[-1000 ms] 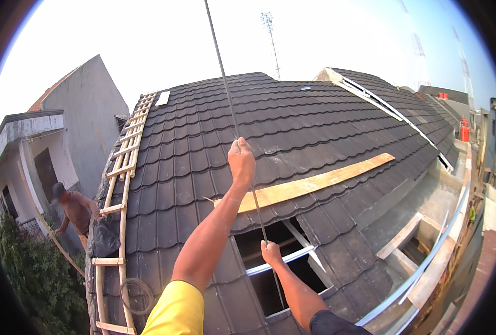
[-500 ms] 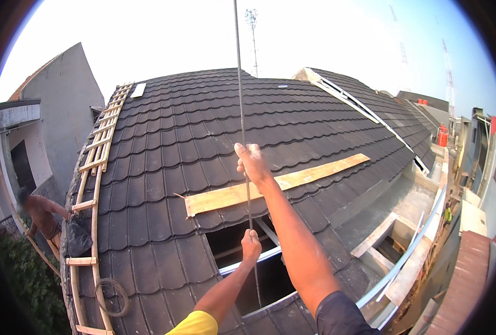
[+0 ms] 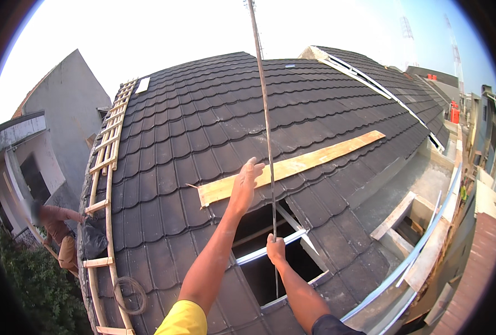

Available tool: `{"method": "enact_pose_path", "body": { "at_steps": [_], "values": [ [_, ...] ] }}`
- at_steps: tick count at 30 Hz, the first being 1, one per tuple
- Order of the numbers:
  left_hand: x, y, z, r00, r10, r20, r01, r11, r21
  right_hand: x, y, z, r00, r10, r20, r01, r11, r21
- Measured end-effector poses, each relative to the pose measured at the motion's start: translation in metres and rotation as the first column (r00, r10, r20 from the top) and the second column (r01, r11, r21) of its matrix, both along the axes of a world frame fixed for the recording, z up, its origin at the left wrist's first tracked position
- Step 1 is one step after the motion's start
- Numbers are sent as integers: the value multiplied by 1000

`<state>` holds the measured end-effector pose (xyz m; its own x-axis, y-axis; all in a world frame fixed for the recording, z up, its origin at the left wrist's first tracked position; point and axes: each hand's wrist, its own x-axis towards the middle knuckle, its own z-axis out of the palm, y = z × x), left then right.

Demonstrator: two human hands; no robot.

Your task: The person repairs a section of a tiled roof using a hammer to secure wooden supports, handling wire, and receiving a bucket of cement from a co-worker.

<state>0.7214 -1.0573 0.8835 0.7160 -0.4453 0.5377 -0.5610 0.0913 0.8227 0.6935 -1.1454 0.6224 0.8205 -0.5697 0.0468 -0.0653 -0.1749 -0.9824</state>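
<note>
A long, thin brownish pole (image 3: 267, 111) stands nearly upright in front of me, running past the top of the view and down into a rectangular opening (image 3: 259, 279) in the tiled roof. My right hand (image 3: 276, 248), with a dark sleeve on that arm, is wrapped round the pole low down, just above the opening. Higher up, my left hand (image 3: 248, 176), from a yellow sleeve, is held beside the pole with its fingers stretched and apart from it. Behind both hands lies a wooden plank (image 3: 320, 160) on the dark tiles (image 3: 203, 134).
A pale metal bar (image 3: 270, 252) crosses the opening. Along the roof's left edge lies a wooden ladder (image 3: 109, 223), with a coil of wire (image 3: 141, 301) beside it. A person (image 3: 58, 229) is beyond that edge near a dark bag (image 3: 95, 241). A concrete gutter (image 3: 393, 178) runs at right.
My left hand has let go of the pole low down and risen. My right hand has come down from higher up and grips the pole near the opening. The view has shifted slightly.
</note>
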Motion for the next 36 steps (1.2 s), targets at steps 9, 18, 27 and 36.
{"method": "enact_pose_path", "body": {
  "at_steps": [9,18,27,36],
  "values": [
    [-55,-40,-11,978,202,50,-176,931,-321,-36,34,-127,932,222,-288,-226,974,19],
    [-54,-13,-179,918,393,-54,-397,906,-149,-109,-73,113,846,475,242,-531,713,459],
    [-84,-4,-316,903,420,-88,-423,906,-23,-168,-21,205,689,455,564,-705,245,665],
    [-72,27,-347,960,256,-111,-225,945,237,-112,-7,172,703,416,577,-685,175,708]
  ]
}}
